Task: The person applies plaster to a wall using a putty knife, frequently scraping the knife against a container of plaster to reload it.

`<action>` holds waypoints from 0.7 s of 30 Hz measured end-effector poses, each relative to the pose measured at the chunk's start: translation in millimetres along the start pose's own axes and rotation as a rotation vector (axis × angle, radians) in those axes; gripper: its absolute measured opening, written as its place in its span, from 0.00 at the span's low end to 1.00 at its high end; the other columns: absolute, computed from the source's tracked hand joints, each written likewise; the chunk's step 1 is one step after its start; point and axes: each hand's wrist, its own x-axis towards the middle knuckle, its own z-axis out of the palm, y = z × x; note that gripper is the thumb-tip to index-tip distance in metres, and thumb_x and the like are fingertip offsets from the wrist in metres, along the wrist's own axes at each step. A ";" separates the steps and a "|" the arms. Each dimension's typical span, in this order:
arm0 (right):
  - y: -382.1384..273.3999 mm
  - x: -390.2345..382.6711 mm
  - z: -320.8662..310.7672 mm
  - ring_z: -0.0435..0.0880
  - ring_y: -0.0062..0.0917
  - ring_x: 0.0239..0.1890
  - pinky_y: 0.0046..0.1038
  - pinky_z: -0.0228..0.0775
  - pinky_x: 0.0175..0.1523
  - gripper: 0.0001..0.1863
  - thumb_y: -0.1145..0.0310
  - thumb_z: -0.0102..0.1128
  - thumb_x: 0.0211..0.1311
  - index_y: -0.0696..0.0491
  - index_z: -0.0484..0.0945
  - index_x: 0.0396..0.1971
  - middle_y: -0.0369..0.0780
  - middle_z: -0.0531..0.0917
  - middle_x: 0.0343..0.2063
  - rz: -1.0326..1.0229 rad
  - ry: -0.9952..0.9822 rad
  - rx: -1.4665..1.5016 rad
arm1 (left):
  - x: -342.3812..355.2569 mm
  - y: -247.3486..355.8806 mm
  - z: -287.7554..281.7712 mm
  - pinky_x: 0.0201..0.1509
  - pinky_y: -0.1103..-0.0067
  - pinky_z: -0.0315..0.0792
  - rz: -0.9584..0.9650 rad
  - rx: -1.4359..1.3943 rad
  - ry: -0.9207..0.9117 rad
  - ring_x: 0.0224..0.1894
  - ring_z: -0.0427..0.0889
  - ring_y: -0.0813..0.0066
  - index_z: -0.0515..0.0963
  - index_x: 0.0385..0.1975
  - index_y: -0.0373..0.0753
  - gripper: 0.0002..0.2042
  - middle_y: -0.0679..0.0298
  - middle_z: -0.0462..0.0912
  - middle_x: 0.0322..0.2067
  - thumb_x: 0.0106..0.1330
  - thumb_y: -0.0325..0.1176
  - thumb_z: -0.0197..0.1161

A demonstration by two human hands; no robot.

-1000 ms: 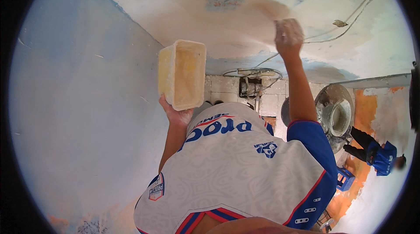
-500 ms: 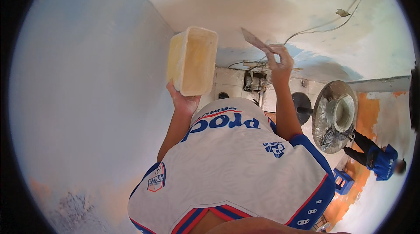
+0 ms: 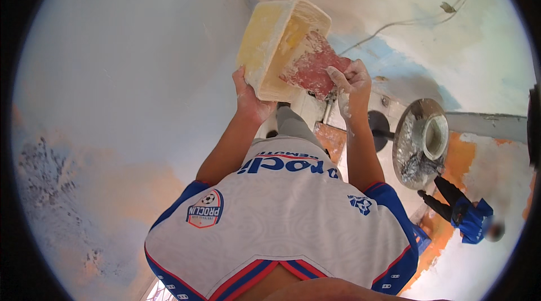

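My left hand (image 3: 252,98) grips the lower end of a yellowish plastic tub (image 3: 259,42), smeared with pale filler and tilted with its mouth toward the right. Between the thumb and fingers of my right hand (image 3: 352,84) is a flat reddish putty scraper (image 3: 317,67), crusted with filler. The scraper's far edge overlaps the tub's opening; whether it touches the inner wall I cannot tell. White residue coats the fingers of my right hand.
A patchy painted wall (image 3: 112,104) fills the left, another stands ahead with a loose cable (image 3: 394,24). At right, a round pedestal table (image 3: 403,154) carries a whitish bucket (image 3: 435,137). Beyond it is a person in a blue vest (image 3: 470,221), near a blue crate (image 3: 420,239).
The tub has moved up and right and tilted. My right hand has turned the scraper, bringing its broad reddish face into view across the tub's mouth.
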 end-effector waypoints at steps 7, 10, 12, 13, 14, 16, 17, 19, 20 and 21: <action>5.0 -89.4 -82.3 0.76 0.13 0.28 0.18 0.71 0.36 0.16 0.86 0.65 0.62 0.50 0.67 0.28 0.35 0.80 0.29 -0.020 0.130 0.063 | -45.5 -52.0 -15.5 0.66 0.59 0.73 -0.178 0.055 -0.106 0.65 0.75 0.60 0.68 0.68 0.45 0.34 0.61 0.75 0.63 0.71 0.63 0.43; -1.7 -120.0 -102.1 0.74 0.13 0.28 0.18 0.70 0.36 0.15 0.84 0.66 0.63 0.50 0.68 0.30 0.33 0.78 0.28 -0.027 0.283 0.035 | -51.8 -72.4 -23.1 0.65 0.59 0.74 -0.197 0.086 -0.079 0.64 0.76 0.60 0.66 0.69 0.45 0.35 0.61 0.74 0.64 0.71 0.63 0.42; 0.6 -132.2 -116.8 0.73 0.13 0.28 0.17 0.69 0.36 0.15 0.83 0.66 0.64 0.50 0.68 0.30 0.32 0.77 0.28 -0.131 0.357 -0.090 | -51.5 -73.1 -19.8 0.65 0.59 0.75 -0.183 0.101 -0.030 0.63 0.77 0.60 0.65 0.70 0.46 0.35 0.60 0.74 0.64 0.70 0.64 0.42; 3.4 -136.8 -128.6 0.72 0.12 0.27 0.16 0.68 0.35 0.14 0.81 0.66 0.65 0.50 0.68 0.30 0.31 0.76 0.27 -0.236 0.424 -0.220 | -51.9 -74.5 -19.6 0.63 0.60 0.76 -0.154 0.107 -0.034 0.62 0.78 0.60 0.65 0.70 0.46 0.36 0.61 0.74 0.64 0.70 0.64 0.41; 8.1 -139.6 -149.3 0.70 0.12 0.27 0.15 0.65 0.35 0.14 0.79 0.66 0.66 0.51 0.68 0.31 0.30 0.75 0.27 -0.188 0.469 -0.276 | -54.3 -75.0 -19.0 0.61 0.60 0.78 -0.123 0.114 -0.031 0.61 0.79 0.60 0.64 0.70 0.46 0.36 0.61 0.74 0.63 0.70 0.65 0.41; 6.1 -143.5 -176.4 0.72 0.12 0.27 0.15 0.67 0.35 0.13 0.79 0.66 0.67 0.51 0.69 0.33 0.32 0.77 0.29 -0.205 0.513 -0.242 | -55.5 -80.7 -9.5 0.59 0.62 0.79 -0.098 0.136 -0.046 0.61 0.80 0.61 0.64 0.70 0.47 0.35 0.61 0.75 0.63 0.70 0.64 0.41; -1.8 -142.7 -180.9 0.74 0.13 0.28 0.15 0.68 0.35 0.11 0.79 0.66 0.67 0.52 0.70 0.34 0.33 0.79 0.30 -0.225 0.565 -0.214 | -53.9 -85.4 -3.0 0.58 0.63 0.81 -0.081 0.157 -0.068 0.60 0.80 0.62 0.65 0.69 0.47 0.35 0.62 0.76 0.62 0.70 0.64 0.41; -16.6 -136.4 -185.2 0.79 0.15 0.32 0.16 0.72 0.37 0.09 0.80 0.64 0.67 0.54 0.72 0.39 0.37 0.83 0.35 -0.253 0.577 -0.183 | -49.8 -98.0 8.7 0.57 0.64 0.81 -0.071 0.150 -0.083 0.60 0.80 0.63 0.65 0.69 0.47 0.34 0.62 0.76 0.62 0.70 0.63 0.41; -24.5 -132.8 -189.5 0.81 0.16 0.35 0.17 0.73 0.39 0.09 0.80 0.64 0.68 0.56 0.73 0.42 0.39 0.84 0.37 -0.320 0.564 -0.131 | -48.4 -109.7 13.5 0.57 0.65 0.81 -0.074 0.135 -0.088 0.60 0.80 0.63 0.65 0.69 0.48 0.34 0.63 0.76 0.62 0.71 0.63 0.41; -29.9 -131.1 -197.3 0.82 0.18 0.38 0.18 0.75 0.42 0.10 0.80 0.63 0.68 0.58 0.74 0.45 0.41 0.85 0.39 -0.386 0.550 -0.079 | -47.2 -122.5 18.8 0.57 0.65 0.81 -0.078 0.135 -0.094 0.60 0.80 0.63 0.65 0.69 0.48 0.34 0.63 0.76 0.62 0.71 0.63 0.41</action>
